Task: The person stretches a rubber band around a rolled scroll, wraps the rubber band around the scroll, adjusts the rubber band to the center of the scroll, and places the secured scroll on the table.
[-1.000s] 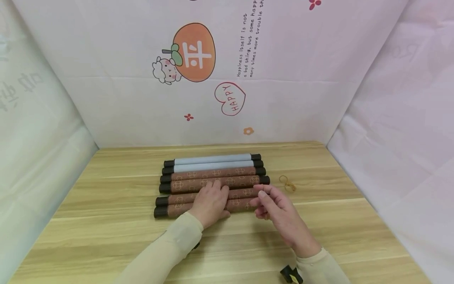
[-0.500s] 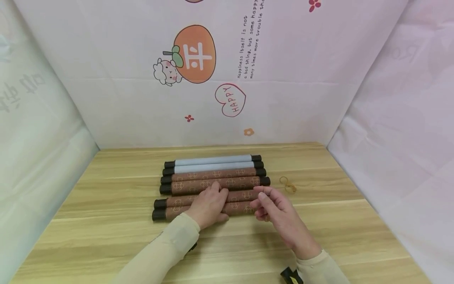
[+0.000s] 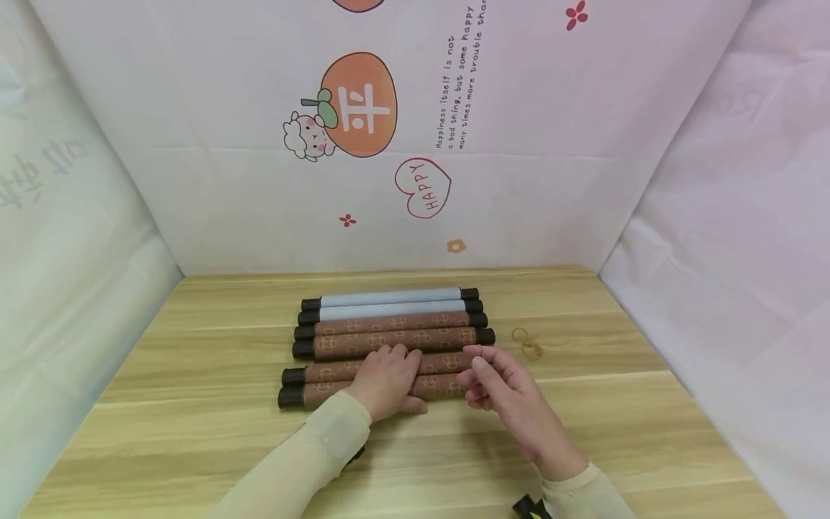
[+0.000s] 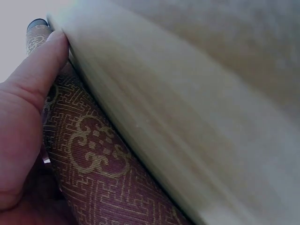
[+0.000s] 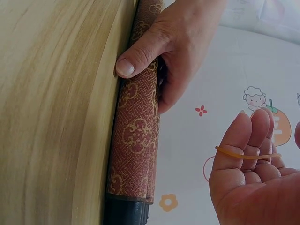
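Note:
A brown scroll (image 3: 444,386) with gold patterning and black end knobs lies on the wooden table, its two rolls side by side. My left hand (image 3: 385,382) grips its middle from above, thumb on the near side and fingers over the far side; the left wrist view shows the thumb (image 4: 44,65) along the patterned cloth. Beside the scroll's right end, my right hand (image 3: 515,404) hovers with relaxed, slightly bent fingers. An orange rubber band (image 5: 251,156) is looped around those fingers in the right wrist view. The right-end knobs are hidden behind that hand in the head view.
Just beyond lie more black-ended rolls, light blue ones (image 3: 392,310) at the back and brown ones (image 3: 395,343) in front. Loose rubber bands (image 3: 530,346) sit to the right. White printed cloth (image 3: 519,209) walls the table at the back and sides.
The near scroll and my left hand have shifted slightly left and toward me. My right hand has stayed nearly still. The head view has tilted up a little.

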`<state>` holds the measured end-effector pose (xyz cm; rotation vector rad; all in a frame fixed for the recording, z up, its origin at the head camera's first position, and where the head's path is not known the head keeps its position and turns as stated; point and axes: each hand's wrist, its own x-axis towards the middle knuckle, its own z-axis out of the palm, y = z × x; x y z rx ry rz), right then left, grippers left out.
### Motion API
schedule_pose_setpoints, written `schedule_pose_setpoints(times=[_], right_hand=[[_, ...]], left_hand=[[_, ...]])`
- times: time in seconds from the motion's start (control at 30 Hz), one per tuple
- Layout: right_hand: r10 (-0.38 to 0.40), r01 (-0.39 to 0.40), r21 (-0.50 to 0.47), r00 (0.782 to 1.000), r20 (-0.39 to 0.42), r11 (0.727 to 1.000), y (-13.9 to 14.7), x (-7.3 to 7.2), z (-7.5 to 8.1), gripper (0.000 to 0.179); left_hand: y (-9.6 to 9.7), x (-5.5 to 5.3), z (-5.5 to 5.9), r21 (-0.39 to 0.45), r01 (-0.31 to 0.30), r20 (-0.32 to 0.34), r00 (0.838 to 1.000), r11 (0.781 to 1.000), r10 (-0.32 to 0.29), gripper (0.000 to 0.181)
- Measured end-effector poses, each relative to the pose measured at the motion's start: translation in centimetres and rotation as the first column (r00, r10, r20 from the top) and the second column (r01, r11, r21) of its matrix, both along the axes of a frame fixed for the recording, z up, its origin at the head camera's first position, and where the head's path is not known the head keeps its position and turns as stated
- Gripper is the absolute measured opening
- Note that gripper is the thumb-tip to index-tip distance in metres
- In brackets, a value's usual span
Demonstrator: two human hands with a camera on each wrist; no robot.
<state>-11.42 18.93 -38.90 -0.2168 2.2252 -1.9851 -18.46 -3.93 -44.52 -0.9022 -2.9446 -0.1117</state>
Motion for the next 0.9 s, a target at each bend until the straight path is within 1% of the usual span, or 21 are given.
schedule_pose_setpoints(times=[0.07, 0.2, 0.3, 0.5, 0.7, 0.8, 0.9], right_hand=[[-0.003, 0.003, 0.002, 1.000, 0.004, 1.000, 0.01, 0.02, 0.01, 0.042], [-0.007, 0.007, -0.002, 1.000, 0.011, 1.000, -0.01, 0.02, 0.02, 0.043], [-0.006, 0.006, -0.005, 1.000, 0.007, 1.000, 0.00, -0.03, 0.02, 0.044], [-0.011, 0.011, -0.006, 1.000, 0.005, 1.000, 0.09, -0.09, -0.01, 0.043], [-0.005, 0.005, -0.008, 1.000, -0.017, 1.000, 0.25, 0.02, 0.14, 0.045], [-0.009, 0.009, -0.016, 1.000, -0.030, 1.000, 0.29, 0.06, 0.33, 0.044], [-0.018, 0.017, -0.018, 0.999, -0.043, 1.000, 0.34, 0.08, 0.44, 0.043]], left_hand=[[0.07, -0.02, 0.05, 0.000, -0.002, 0.011, 1.000, 1.000, 0.002, 0.082], [0.10, -0.13, 0.16, 0.015, 0.004, 0.026, 1.000, 1.000, -0.005, 0.073], [0.04, -0.31, 0.21, 0.023, 0.018, 0.027, 0.999, 1.000, -0.019, 0.066], [-0.07, -0.49, 0.47, 0.038, 0.050, 0.056, 0.997, 0.998, -0.052, 0.062], [-0.07, -0.56, 0.48, 0.030, 0.085, 0.026, 0.996, 0.996, -0.086, 0.057], [0.02, -0.59, 0.53, 0.018, 0.081, 0.021, 0.996, 0.997, -0.081, 0.056], [0.09, -0.47, 0.63, -0.007, 0.070, 0.017, 0.997, 0.998, -0.070, 0.059]])
